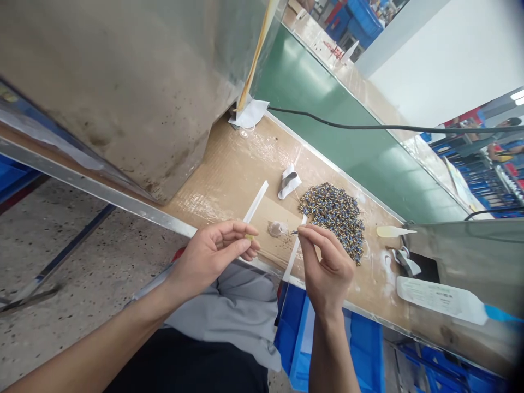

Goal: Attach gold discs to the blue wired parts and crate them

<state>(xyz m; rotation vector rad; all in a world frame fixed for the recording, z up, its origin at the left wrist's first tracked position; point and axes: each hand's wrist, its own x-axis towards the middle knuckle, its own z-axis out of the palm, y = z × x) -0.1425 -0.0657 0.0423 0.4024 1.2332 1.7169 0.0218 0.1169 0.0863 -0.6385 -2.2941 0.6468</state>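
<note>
In right hand (328,267), pinched: slender bluish component (295,232), long axis crosswise, free end toward left hand (215,248); there, pinched: small yellowish piece (249,237). Beyond: grainy blue-and-gold heap (333,215) on brown counter (241,158).

Metallic-looking parts pile (338,215), glossy tabletop (229,169).

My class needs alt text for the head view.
A person's left hand pinches a yellowish piece, the right hand a tiny part, at a brown bench. Nearby lie a round clear item and a heap of tiny blue-and-gold parts.
</note>
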